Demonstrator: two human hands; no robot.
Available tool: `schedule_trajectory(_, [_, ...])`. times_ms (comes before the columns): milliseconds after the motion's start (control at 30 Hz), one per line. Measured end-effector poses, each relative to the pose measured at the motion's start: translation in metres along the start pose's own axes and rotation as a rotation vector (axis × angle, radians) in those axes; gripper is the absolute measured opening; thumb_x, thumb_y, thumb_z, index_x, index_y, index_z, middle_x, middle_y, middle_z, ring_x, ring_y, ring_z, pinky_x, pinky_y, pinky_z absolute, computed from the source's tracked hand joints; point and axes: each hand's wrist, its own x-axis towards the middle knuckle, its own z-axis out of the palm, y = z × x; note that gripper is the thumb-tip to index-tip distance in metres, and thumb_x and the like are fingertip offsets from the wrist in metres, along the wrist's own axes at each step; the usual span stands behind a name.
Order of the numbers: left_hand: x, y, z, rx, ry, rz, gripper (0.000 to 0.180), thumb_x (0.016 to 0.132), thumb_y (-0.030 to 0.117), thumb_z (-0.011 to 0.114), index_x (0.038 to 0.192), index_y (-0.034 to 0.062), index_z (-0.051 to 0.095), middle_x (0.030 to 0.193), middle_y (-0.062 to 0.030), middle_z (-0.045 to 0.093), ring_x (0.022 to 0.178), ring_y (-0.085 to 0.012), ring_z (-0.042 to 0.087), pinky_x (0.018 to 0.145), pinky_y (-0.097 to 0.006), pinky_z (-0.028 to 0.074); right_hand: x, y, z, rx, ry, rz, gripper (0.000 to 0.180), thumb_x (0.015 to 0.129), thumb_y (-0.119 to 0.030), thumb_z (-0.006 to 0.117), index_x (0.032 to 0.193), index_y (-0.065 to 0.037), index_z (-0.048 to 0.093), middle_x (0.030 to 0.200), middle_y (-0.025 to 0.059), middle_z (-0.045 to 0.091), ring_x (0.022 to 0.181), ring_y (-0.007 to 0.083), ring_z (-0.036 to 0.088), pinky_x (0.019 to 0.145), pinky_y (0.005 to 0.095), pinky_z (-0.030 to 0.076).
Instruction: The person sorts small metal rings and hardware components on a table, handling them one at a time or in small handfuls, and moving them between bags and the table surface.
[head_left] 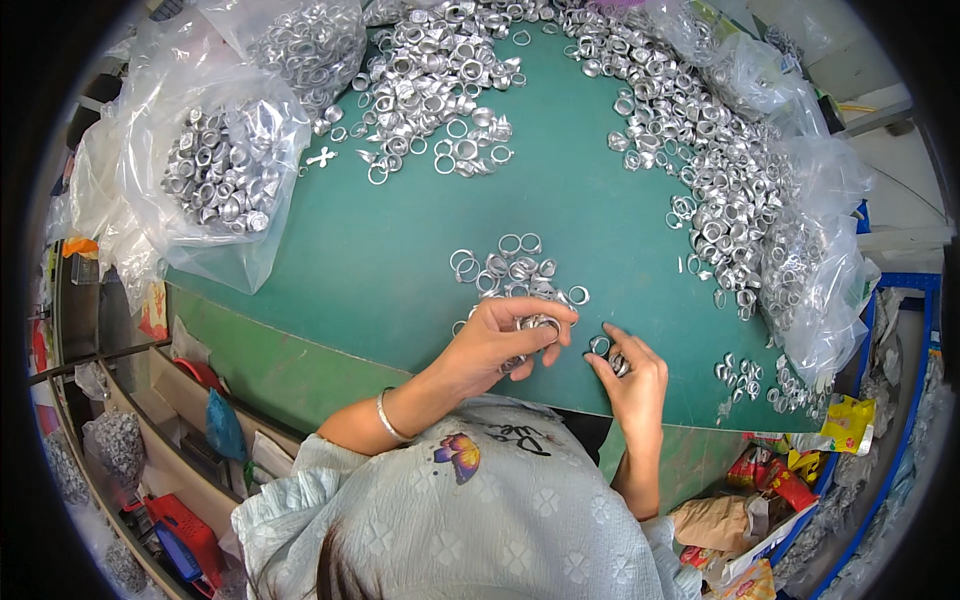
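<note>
Several silver metal rings are gathered in my left hand, whose fingers curl round them; a silver bangle circles that wrist. My right hand, just to its right at the table's near edge, is closed with a few silver rings between thumb and fingers. One ring shows by the right fingertips; whether it is gripped or lies on the table I cannot tell. Beyond my left hand lies a small loose pile of rings on the green table, partly hidden by the hand.
Large ring heaps lie at the far middle and along the right. A clear plastic bag of rings stands at the left. Small clusters sit near the right front edge. Bins with bags stand lower left; a blue-framed rack stands right.
</note>
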Motion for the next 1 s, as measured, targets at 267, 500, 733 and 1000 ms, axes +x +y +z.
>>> schedule_trajectory(267, [-0.002,-0.003,0.000,0.048,-0.003,-0.047,0.012,0.084,0.009,0.058,0.090,-0.0005,0.062,0.070,-0.0075,0.056,0.056,-0.0094,0.052,0.037,-0.018,0.032,0.000,-0.004,-0.009,1.079,-0.138,0.248,0.031,0.074,-0.015,0.070,0.095,0.004,0.059,0.064,0.0017,0.050,0.049,0.0092,0.045,0.043,0.0209,0.033])
schedule_trajectory(500, [-0.006,-0.001,0.008,0.172,0.000,-0.017,0.012,0.081,0.007,0.061,0.091,-0.0007,0.063,0.070,-0.0057,0.058,0.052,-0.0072,0.050,0.038,-0.018,0.032,0.001,-0.015,0.007,1.516,-0.194,0.109,0.036,0.075,-0.016,0.070,0.097,0.008,0.056,0.070,0.0046,0.051,0.047,0.0080,0.042,0.041,0.0197,0.029])
schedule_trajectory(733, [-0.009,0.005,0.016,0.259,0.012,-0.018,0.017,0.077,0.007,0.065,0.091,-0.0008,0.063,0.066,-0.0034,0.056,0.051,-0.0048,0.047,0.038,-0.018,0.032,-0.001,-0.021,0.017,1.203,-0.017,-0.023,0.031,0.063,-0.003,0.075,0.090,0.003,0.063,0.068,0.0039,0.053,0.058,0.0104,0.049,0.050,0.0202,0.037])
schedule_trajectory(1000, [-0.006,0.004,0.014,0.222,-0.025,-0.034,0.015,0.078,0.008,0.065,0.091,-0.0007,0.063,0.062,-0.0026,0.054,0.047,-0.0043,0.043,0.039,-0.018,0.030,0.008,-0.027,0.014,0.944,0.095,-0.234,0.032,0.058,0.003,0.074,0.088,0.003,0.064,0.069,0.0054,0.054,0.060,0.0119,0.051,0.054,0.0228,0.040])
